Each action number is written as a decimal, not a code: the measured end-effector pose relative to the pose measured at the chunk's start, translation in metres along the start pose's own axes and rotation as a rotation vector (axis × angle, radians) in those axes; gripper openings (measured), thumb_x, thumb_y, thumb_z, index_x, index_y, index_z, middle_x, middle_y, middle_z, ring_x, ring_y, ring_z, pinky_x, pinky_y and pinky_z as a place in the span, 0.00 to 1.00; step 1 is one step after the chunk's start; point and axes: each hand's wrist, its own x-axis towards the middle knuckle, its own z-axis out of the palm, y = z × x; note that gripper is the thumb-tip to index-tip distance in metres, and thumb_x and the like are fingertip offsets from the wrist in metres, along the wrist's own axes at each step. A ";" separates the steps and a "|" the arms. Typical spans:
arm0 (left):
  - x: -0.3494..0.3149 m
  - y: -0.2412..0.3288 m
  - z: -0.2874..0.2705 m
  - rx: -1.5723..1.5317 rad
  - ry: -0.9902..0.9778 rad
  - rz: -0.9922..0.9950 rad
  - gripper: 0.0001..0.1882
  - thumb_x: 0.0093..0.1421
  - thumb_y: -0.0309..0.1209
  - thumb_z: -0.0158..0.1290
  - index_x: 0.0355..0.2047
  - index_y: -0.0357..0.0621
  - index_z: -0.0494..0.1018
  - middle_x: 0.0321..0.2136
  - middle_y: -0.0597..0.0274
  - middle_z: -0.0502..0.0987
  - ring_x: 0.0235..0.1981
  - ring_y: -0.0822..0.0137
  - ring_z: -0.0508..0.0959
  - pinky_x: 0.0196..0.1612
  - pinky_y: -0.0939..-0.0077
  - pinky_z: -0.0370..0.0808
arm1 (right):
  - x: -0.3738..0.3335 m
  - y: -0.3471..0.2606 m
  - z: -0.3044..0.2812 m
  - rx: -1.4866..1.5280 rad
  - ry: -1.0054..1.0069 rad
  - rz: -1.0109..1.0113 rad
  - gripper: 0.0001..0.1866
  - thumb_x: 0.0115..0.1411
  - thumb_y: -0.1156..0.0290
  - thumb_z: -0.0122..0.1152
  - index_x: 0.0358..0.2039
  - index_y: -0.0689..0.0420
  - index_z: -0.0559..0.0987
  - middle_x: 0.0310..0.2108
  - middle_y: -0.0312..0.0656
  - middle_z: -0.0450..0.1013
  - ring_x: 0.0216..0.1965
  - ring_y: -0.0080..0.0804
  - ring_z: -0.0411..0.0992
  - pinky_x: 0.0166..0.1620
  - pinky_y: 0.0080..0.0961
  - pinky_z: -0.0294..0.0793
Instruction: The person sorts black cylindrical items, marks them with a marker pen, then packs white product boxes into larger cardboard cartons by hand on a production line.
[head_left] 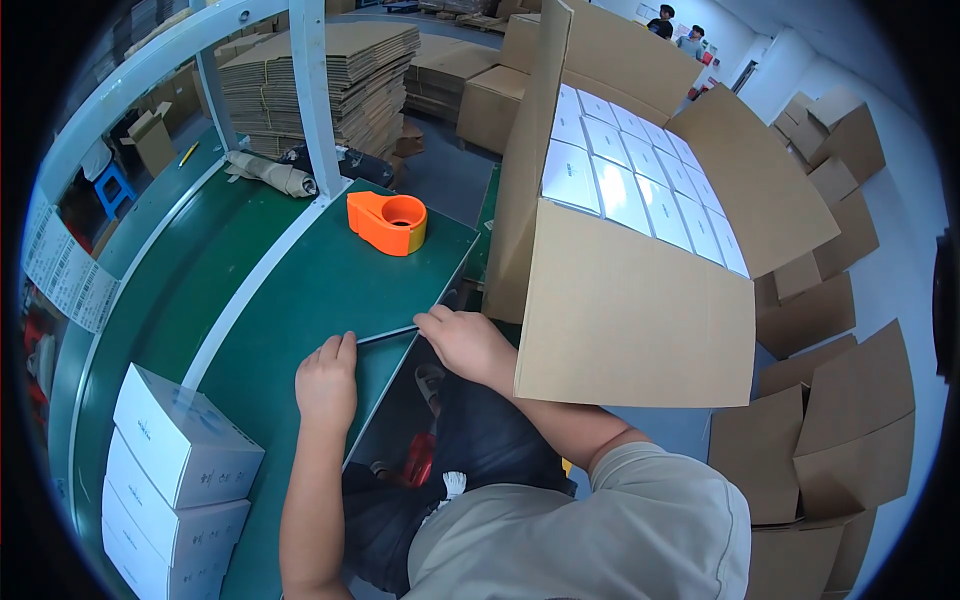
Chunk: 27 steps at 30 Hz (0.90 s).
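My left hand (327,385) and my right hand (462,345) are closed on the two ends of a thin, pale, dark-edged strip (387,336). It spans the gap between them, just above the near edge of the green worktop (300,290); its exact kind cannot be made out. Farther back on that worktop lies an orange tape dispenser (388,222). Beyond my right forearm stands a large open carton (640,310) with its flaps spread. Rows of white boxes (640,180) fill it to near the top. More white boxes (180,450) are stacked left of my left arm.
A pale metal frame (310,100) rises from the bench, with a rolled cloth-like bundle (270,175) near its post. Flattened cardboard (320,85) is piled behind. Several open cartons (850,430) line the right side. Two people (675,30) are far off at the back.
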 end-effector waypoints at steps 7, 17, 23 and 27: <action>0.002 -0.004 -0.005 -0.018 -0.014 -0.063 0.12 0.57 0.24 0.54 0.41 0.41 0.80 0.38 0.57 0.82 0.32 0.57 0.82 0.36 0.64 0.78 | 0.006 -0.009 -0.010 -0.043 -0.095 0.051 0.06 0.62 0.69 0.58 0.36 0.56 0.76 0.31 0.45 0.74 0.30 0.45 0.79 0.34 0.39 0.80; 0.006 -0.009 -0.010 -0.041 0.087 -0.034 0.08 0.56 0.25 0.56 0.35 0.42 0.82 0.34 0.59 0.83 0.32 0.58 0.82 0.37 0.64 0.77 | 0.004 -0.018 -0.009 -0.041 -0.062 -0.031 0.09 0.63 0.63 0.61 0.35 0.56 0.77 0.29 0.43 0.75 0.34 0.42 0.79 0.35 0.37 0.80; 0.004 -0.010 -0.009 -0.122 0.033 0.024 0.11 0.54 0.27 0.53 0.36 0.44 0.81 0.33 0.60 0.83 0.36 0.61 0.83 0.45 0.64 0.76 | 0.001 -0.023 -0.007 -0.006 -0.134 -0.031 0.10 0.64 0.62 0.60 0.36 0.57 0.78 0.30 0.43 0.76 0.32 0.44 0.78 0.35 0.38 0.79; 0.007 -0.008 -0.009 -0.151 0.070 0.043 0.09 0.54 0.27 0.54 0.36 0.44 0.81 0.32 0.60 0.83 0.36 0.61 0.83 0.46 0.63 0.76 | 0.002 -0.021 -0.007 -0.002 -0.134 0.019 0.11 0.64 0.62 0.60 0.35 0.57 0.76 0.29 0.45 0.76 0.30 0.46 0.78 0.34 0.40 0.78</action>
